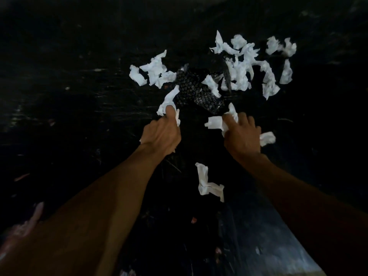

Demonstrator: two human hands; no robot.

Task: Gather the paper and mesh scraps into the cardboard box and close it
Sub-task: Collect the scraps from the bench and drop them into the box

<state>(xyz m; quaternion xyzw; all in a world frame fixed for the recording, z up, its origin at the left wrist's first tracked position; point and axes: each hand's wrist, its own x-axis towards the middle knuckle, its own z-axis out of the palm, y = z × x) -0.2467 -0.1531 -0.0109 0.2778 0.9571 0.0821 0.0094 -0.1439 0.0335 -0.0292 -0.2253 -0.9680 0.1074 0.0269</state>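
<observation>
Several crumpled white paper scraps (242, 70) lie scattered on a dark floor. Among them lies a black mesh piece (196, 92) with a dotted pattern. My left hand (162, 134) is closed around white paper scraps (168, 100) at the mesh's near left edge. My right hand (242, 136) grips more paper scraps (216, 122) at the mesh's near right corner, with another bit of paper sticking out at its right side. One loose paper scrap (207, 183) lies nearer to me between my forearms. No cardboard box is in view.
The floor (79, 86) is dark and scuffed with pale marks. A lighter blue-grey patch (264, 246) shows at the lower right. Something pinkish and blurred (29, 222) sits at the lower left edge.
</observation>
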